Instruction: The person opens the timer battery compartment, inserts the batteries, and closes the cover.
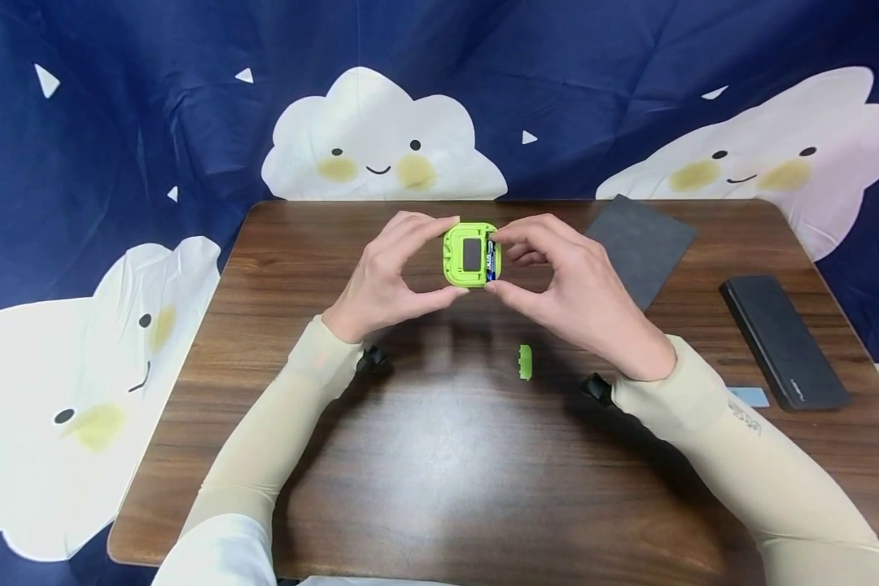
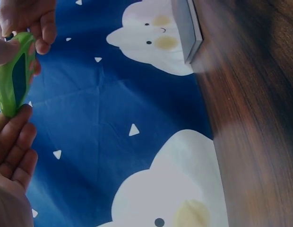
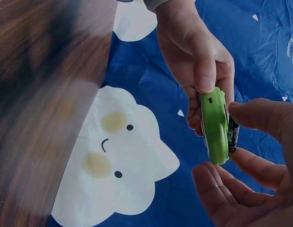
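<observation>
A small lime-green electronic device [image 1: 472,254] is held up above the table, its back with an open battery slot facing the head camera. My left hand [image 1: 378,277] grips its top and bottom edges between fingers and thumb. At the slot on the right side is a dark blue battery [image 1: 491,262]; my right hand [image 1: 582,281] pinches it at its two ends. The right wrist view shows the battery [image 3: 233,135] sticking out of the device's back. On the other side, in the left wrist view, is a dark screen [image 2: 19,80]. A green battery cover [image 1: 525,362] lies on the table below.
The brown wooden table [image 1: 425,488] carries a dark grey sheet [image 1: 640,244] behind my right hand. Further right lie a black oblong box [image 1: 787,342] and a light blue flat piece [image 1: 749,396]. Behind hangs a blue curtain [image 1: 557,49] with clouds.
</observation>
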The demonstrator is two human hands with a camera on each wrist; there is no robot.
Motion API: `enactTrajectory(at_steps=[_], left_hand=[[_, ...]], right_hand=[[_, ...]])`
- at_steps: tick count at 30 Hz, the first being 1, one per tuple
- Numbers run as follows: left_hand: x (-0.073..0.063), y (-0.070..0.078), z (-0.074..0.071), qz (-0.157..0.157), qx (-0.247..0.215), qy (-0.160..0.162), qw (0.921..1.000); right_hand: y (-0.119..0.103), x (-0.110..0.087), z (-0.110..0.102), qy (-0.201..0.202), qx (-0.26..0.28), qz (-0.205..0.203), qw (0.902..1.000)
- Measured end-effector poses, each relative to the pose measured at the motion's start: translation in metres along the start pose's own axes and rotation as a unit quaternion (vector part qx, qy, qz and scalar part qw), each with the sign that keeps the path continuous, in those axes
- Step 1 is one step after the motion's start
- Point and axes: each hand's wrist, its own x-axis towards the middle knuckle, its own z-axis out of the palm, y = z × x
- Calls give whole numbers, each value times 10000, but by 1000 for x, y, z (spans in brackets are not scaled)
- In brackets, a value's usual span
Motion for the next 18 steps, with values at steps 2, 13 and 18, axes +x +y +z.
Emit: enactTrajectory(at_steps=[2, 13, 18], left_hand=[[0, 0, 0, -13, 9, -5, 10000], [0, 0, 2, 4, 48, 5, 10000], [-1, -1, 2, -5, 43, 11, 10000]], right_hand=[[0, 0, 0, -12, 7, -8, 10000], [-1, 0, 1, 7, 39, 35, 10000], [-2, 1, 1, 24, 66, -34, 10000]])
